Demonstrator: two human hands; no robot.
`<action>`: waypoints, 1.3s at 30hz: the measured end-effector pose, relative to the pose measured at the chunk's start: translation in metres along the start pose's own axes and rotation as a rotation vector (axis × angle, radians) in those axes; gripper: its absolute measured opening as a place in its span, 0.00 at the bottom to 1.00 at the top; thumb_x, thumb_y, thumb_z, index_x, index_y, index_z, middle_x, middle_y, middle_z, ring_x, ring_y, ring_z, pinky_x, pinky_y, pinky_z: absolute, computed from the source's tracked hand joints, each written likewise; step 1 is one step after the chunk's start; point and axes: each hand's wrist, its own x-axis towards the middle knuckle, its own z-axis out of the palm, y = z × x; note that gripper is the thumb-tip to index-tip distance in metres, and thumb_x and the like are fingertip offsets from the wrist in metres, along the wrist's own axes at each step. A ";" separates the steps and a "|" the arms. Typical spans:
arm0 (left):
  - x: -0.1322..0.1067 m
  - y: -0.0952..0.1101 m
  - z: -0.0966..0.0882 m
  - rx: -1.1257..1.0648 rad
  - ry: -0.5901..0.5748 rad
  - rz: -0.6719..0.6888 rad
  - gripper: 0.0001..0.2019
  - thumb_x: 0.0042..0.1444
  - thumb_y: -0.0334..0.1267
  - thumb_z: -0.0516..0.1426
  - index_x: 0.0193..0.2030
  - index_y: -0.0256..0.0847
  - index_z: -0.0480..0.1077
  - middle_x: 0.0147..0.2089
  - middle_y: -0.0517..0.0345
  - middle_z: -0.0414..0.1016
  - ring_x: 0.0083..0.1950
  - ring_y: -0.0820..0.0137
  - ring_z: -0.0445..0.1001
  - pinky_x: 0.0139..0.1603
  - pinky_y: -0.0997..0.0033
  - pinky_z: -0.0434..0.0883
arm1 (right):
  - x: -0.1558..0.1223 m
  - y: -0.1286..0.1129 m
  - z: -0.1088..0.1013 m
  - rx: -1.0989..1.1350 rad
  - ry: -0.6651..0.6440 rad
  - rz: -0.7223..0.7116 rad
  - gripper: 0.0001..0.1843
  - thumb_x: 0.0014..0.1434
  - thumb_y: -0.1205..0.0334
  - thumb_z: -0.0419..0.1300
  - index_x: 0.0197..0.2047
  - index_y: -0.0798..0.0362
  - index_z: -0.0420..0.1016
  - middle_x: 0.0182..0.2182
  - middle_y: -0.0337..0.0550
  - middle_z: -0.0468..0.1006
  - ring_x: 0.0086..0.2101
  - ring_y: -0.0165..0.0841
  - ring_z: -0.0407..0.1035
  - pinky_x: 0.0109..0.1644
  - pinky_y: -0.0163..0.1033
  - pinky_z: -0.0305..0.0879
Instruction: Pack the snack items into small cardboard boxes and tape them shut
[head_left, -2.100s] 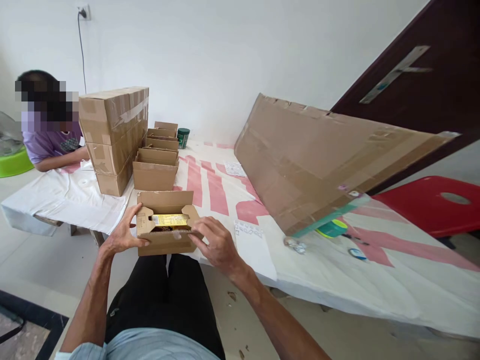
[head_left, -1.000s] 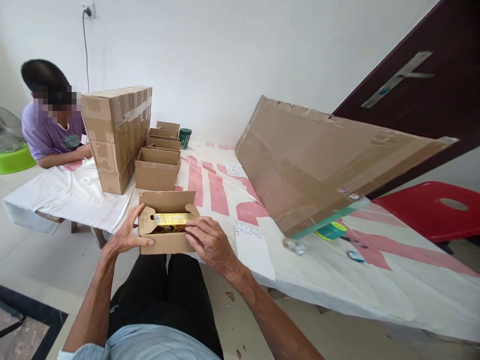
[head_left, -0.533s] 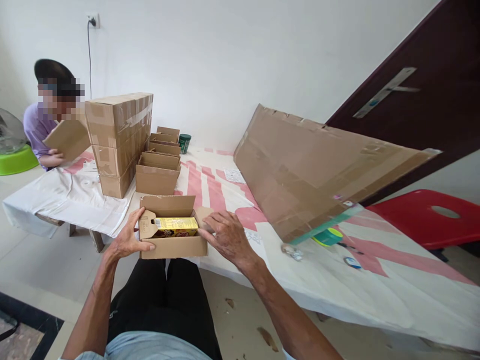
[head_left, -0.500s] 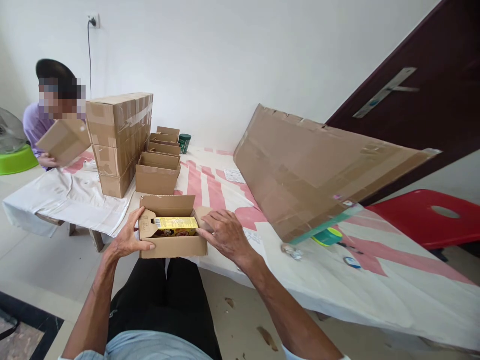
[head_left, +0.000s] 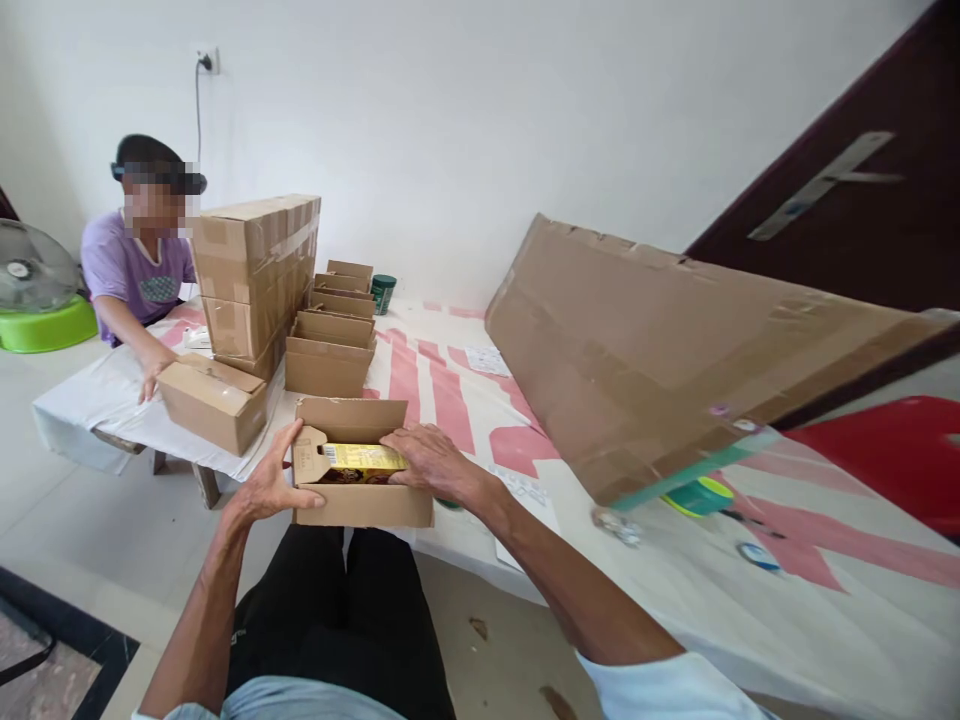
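A small open cardboard box sits at the near edge of the table, over my lap. Inside it lies a yellow packet with a barcode label. My left hand grips the box's left side, thumb on the front wall and fingers behind the left flap. My right hand lies over the box's right end, fingers curled on the right flap and touching the yellow packet.
A row of open empty boxes runs back toward a green can. Taped cartons are stacked at left. Another person rests a hand by a closed box. A large flattened carton leans at right; tape rolls lie beneath it.
My right hand moved from beside the right flap onto the box's right end, over the packet. The other person set a closed box down on the table. My view shifted slightly.
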 end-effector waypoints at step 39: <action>0.006 -0.005 0.009 -0.001 0.063 0.047 0.65 0.38 0.59 0.76 0.81 0.41 0.57 0.80 0.40 0.57 0.80 0.32 0.56 0.77 0.39 0.64 | 0.003 -0.003 0.012 0.001 -0.060 -0.011 0.10 0.65 0.60 0.63 0.50 0.45 0.77 0.50 0.49 0.86 0.50 0.47 0.80 0.56 0.49 0.70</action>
